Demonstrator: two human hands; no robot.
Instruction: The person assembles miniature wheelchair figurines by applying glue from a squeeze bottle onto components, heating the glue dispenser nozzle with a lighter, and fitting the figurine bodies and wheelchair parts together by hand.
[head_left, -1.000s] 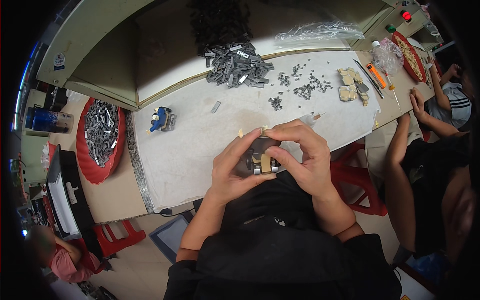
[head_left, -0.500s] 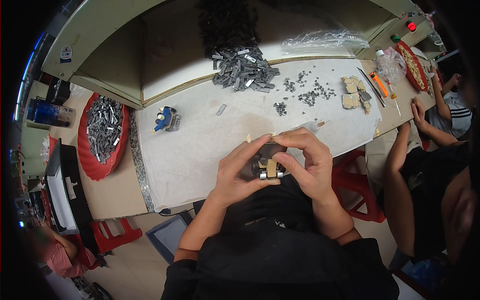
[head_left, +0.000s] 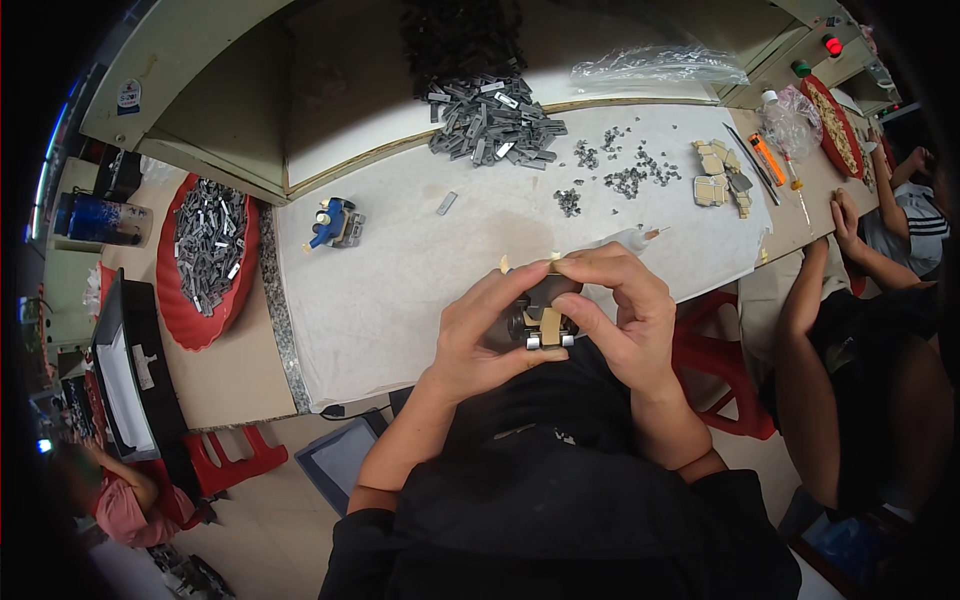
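Between my two hands, above the near edge of the table, is a small toy vehicle (head_left: 546,318) with dark grey parts, a beige panel and two silver pieces at its near end. My left hand (head_left: 482,328) grips its left side, with the thumb under the near end and the fingers at the far end. From the right, my right hand (head_left: 625,310) closes on it, thumb against the beige panel and fingertips meeting the left ones. My fingers hide much of its sides. A similar toy with a blue figure (head_left: 330,224) stands at the table's left.
A pile of grey strips (head_left: 490,125) lies at the back. Small dark parts (head_left: 628,180) and beige pieces (head_left: 715,178) are farther right, near an orange cutter (head_left: 763,160). A red basket (head_left: 163,310) of grey strips sits left. A co-worker's arm (head_left: 815,290) is at right.
The view has shifted slightly. My right thumb has moved up a little along the beige panel, and more of the vehicle's near end shows. Both hands keep their hold.
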